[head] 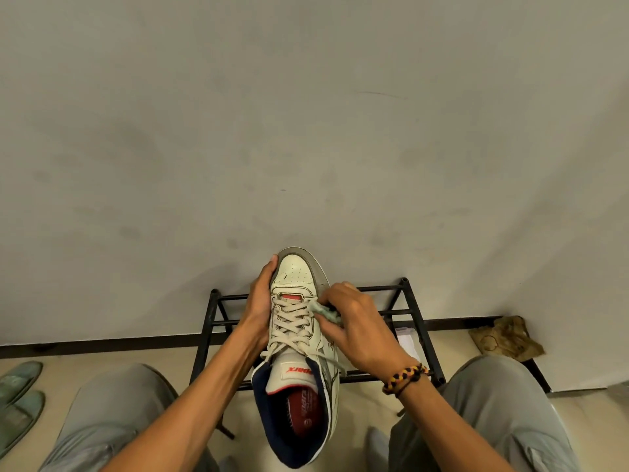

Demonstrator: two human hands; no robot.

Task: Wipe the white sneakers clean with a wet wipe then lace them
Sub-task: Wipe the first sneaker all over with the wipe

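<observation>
A white sneaker (296,284) with a navy lining and a red insole is held up in front of me, toe pointing away, laces threaded and loose at the top. My left hand (260,298) grips its left side near the toe, fingers curled under the sole. My right hand (354,325) pinches a crumpled pale green wet wipe (325,313) and presses it against the sneaker's right side beside the laces. A braided bracelet is on my right wrist.
A black metal shoe rack (413,311) stands against the wall behind the sneaker. White packaging (406,338) lies on it at the right. A brown crumpled bag (503,338) sits on the floor at right, green slippers (17,393) at left. My knees flank the sneaker.
</observation>
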